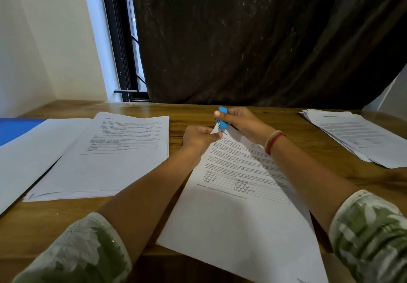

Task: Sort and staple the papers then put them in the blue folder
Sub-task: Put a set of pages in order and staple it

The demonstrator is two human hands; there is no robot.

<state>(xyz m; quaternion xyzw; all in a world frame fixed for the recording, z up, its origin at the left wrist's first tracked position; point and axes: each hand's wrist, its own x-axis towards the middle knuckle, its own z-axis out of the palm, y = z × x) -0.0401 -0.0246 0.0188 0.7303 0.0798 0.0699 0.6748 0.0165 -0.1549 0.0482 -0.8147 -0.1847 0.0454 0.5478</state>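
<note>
Papers (pixel 237 194) on wooden table (pixel 55 214), dark sheet (pixel 264 40), perhaps plastic, behind.

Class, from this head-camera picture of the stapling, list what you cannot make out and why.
All in the head view:
- The blue stapler's mouth, and whether a staple is in: hidden by the right hand and left hand.
- Most of the blue folder: cut off by the left edge, covered by white sheets.
- The right paper stack's sheet count: cut off by the right edge.
- The held page's body text: too small.
</note>
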